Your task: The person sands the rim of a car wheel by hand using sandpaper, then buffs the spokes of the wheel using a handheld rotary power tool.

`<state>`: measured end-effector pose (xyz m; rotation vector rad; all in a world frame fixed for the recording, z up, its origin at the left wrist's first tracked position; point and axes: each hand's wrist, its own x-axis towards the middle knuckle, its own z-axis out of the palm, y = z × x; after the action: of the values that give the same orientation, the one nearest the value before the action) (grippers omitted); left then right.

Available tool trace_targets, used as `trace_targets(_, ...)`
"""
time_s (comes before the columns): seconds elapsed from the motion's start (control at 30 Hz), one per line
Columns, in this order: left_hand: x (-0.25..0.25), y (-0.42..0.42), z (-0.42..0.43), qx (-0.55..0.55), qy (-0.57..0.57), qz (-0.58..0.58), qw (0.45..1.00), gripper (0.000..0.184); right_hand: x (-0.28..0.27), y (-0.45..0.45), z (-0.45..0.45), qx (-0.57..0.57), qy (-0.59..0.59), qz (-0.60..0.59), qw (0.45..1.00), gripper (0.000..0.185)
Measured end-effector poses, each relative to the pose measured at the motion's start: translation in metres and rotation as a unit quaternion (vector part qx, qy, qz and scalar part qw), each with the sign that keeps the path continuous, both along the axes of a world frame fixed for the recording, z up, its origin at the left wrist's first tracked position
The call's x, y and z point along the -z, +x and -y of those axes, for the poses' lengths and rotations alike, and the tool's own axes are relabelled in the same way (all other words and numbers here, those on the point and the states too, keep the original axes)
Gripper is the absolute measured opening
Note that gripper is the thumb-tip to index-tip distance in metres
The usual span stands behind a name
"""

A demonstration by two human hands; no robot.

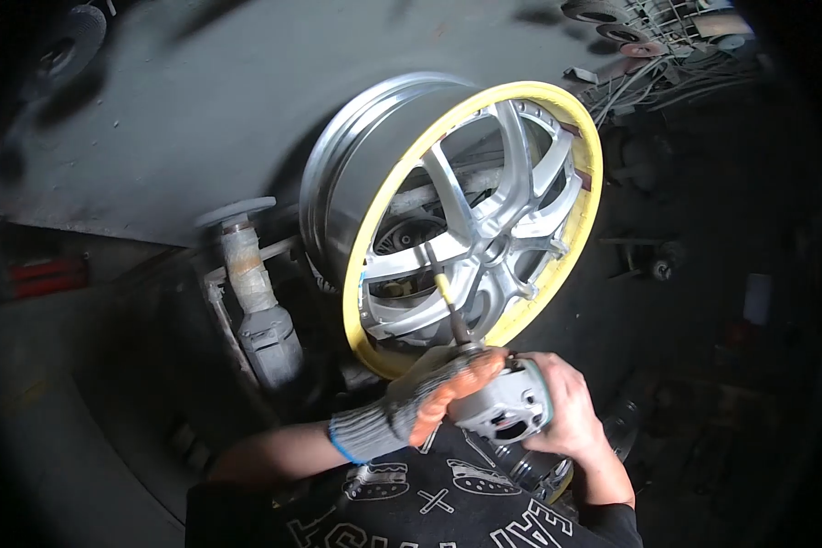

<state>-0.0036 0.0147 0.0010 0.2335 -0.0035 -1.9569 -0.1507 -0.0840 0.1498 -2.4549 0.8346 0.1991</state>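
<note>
My left hand [443, 397], in a grey glove with an orange palm and a blue cuff edge, is wrapped round the front of a grey power tool [507, 406]. Bare, my right hand [566, 406] grips the tool's body from the other side. A thin shaft with a yellow section [444, 288] points up from the tool, its dark tip in front of a spoke of the alloy wheel [498, 210]. Whether the tip touches the spoke I cannot tell. The wheel stands tilted, its front rim edge covered in yellow.
Left of the wheel, a second power tool [269, 338] with a wrapped neck and round disc [235, 212] stands upright. Discs and cables [644, 73] hang at the upper right. A red object [50, 276] lies at the far left. Behind is a grey wall [210, 100].
</note>
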Motion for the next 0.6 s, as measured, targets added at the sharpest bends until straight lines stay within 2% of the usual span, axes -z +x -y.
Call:
trace_targets(0.03, 0.002, -0.009, 0.009, -0.007, -0.012, -0.021, 1.0, 0.052, -0.001, -0.006, 0.003, 0.01, -0.018, -0.01, 1.0, 0.081)
trace_targets(0.1, 0.001, -0.022, 0.017, -0.096, -0.069, -0.037, 0.992, 0.049, -0.003, -0.011, 0.011, 0.019, -0.03, -0.008, 0.999, 0.079)
trace_targets(0.17, 0.002, -0.027, 0.024, -0.121, -0.088, -0.066, 0.987, 0.047, 0.0, -0.018, 0.017, 0.021, -0.033, -0.009, 0.999, 0.081)
trace_targets(0.23, 0.009, -0.03, 0.028, -0.052, -0.05, -0.008, 0.997, 0.05, 0.002, -0.02, 0.018, 0.022, -0.029, -0.012, 0.999, 0.082)
trace_targets(0.27, 0.007, -0.031, 0.025, -0.052, -0.05, -0.008, 0.997, 0.05, 0.004, -0.02, 0.019, 0.017, -0.023, -0.01, 1.0, 0.082)
trace_targets(0.37, 0.007, -0.026, 0.01, -0.142, -0.043, -0.009, 0.989, 0.048, 0.008, -0.016, 0.013, 0.001, -0.007, -0.007, 1.0, 0.083)
trace_targets(0.43, 0.014, -0.01, -0.001, 0.001, -0.017, -0.008, 1.0, 0.058, 0.007, -0.007, 0.007, -0.024, 0.004, -0.002, 1.0, 0.084)
trace_targets(0.47, 0.021, -0.009, -0.011, -0.001, -0.015, -0.006, 1.0, 0.058, 0.013, -0.011, 0.003, -0.021, 0.018, -0.016, 0.999, 0.091)
trace_targets(0.5, 0.03, -0.014, -0.026, -0.048, -0.036, -0.037, 0.998, 0.055, 0.013, -0.007, 0.001, -0.032, 0.018, -0.012, 0.999, 0.092)
trace_targets(0.53, 0.025, -0.002, -0.031, -0.034, -0.007, -0.035, 0.999, 0.052, 0.012, 0.002, -0.002, -0.044, 0.019, -0.008, 0.999, 0.092)
trace_targets(0.57, 0.019, 0.01, -0.035, -0.02, 0.023, -0.034, 0.999, 0.05, 0.007, 0.017, -0.001, -0.084, 0.01, 0.012, 0.996, 0.081)
trace_targets(0.6, 0.013, 0.021, -0.039, -0.007, 0.053, -0.034, 0.998, 0.047, 0.01, 0.022, -0.003, -0.087, 0.014, 0.014, 0.996, 0.081)
